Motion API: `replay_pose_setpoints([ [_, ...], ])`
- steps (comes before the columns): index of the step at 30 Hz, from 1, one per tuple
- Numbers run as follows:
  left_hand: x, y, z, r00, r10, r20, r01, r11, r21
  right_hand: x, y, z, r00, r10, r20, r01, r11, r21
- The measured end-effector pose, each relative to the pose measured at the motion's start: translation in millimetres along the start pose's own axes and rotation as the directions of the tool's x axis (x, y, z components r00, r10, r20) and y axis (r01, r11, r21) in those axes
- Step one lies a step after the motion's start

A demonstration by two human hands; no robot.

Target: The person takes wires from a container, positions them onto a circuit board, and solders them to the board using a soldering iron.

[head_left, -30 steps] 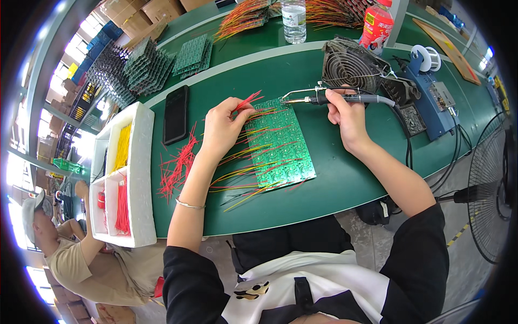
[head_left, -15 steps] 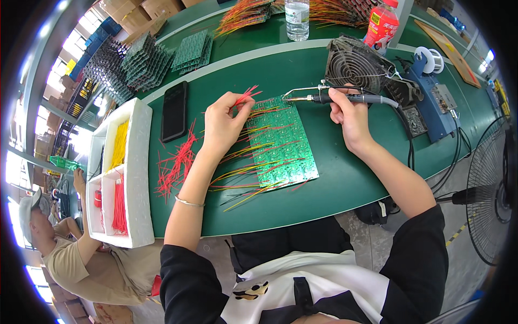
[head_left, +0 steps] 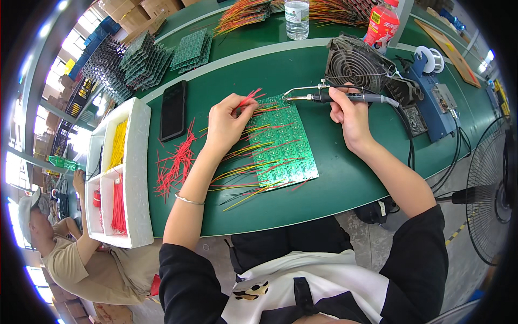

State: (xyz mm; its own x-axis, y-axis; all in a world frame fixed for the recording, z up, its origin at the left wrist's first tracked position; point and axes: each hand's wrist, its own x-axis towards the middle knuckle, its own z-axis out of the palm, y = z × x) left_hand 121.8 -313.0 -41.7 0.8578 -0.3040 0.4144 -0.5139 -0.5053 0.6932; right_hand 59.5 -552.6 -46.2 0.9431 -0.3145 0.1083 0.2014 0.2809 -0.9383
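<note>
Currently, a white foam box (head_left: pixel 138 183) stands at the left of the green desk (head_left: pixel 259 213), beside loose red wires (head_left: pixel 177 167). The left hand (head_left: pixel 229 121) has its grip closed, thumb to fingers, on a red wire bundle (head_left: pixel 252 96). The circuit-board panel (head_left: pixel 286 143) (coloured leads (head_left: pixel 243 169) extend past its left edge) lies flat between the hands. The soldering iron (head_left: pixel 324 98) points at its upper edge; contact cannot be determined. The right hand (head_left: pixel 349 116) has its grip closed around the iron's handle.

Left grip (head_left: pixel 226 124): red wires (head_left: pixel 250 98). Right grip (head_left: pixel 350 117): soldering iron (head_left: pixel 322 98).
</note>
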Motion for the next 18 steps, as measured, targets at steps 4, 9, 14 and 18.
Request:
replay_pose_setpoints([
  [4, 0, -3, 1, 1.0, 0.006, 0.016, -0.006, 1.0, 0.009, 0, 0, -1, 1.0, 0.0, 0.009, 0.0, 1.0, 0.0],
  [9, 0, -4, 2, 1.0, 0.019, 0.02, -0.019, 1.0, 0.006, 0, 2, -2, 1.0, 0.015, 0.02, -0.015, 1.0, 0.015],
  [14, 0, -10, 3, 0.999, 0.048, 0.012, -0.048, 0.999, -0.006, 0, 2, -1, 0.999, 0.011, 0.041, -0.011, 1.0, 0.02],
  [18, 1, -10, 3, 0.999, 0.03, 0.021, -0.03, 1.0, -0.001, -2, -1, 2, 0.998, 0.015, 0.055, -0.014, 1.0, -0.011],
])
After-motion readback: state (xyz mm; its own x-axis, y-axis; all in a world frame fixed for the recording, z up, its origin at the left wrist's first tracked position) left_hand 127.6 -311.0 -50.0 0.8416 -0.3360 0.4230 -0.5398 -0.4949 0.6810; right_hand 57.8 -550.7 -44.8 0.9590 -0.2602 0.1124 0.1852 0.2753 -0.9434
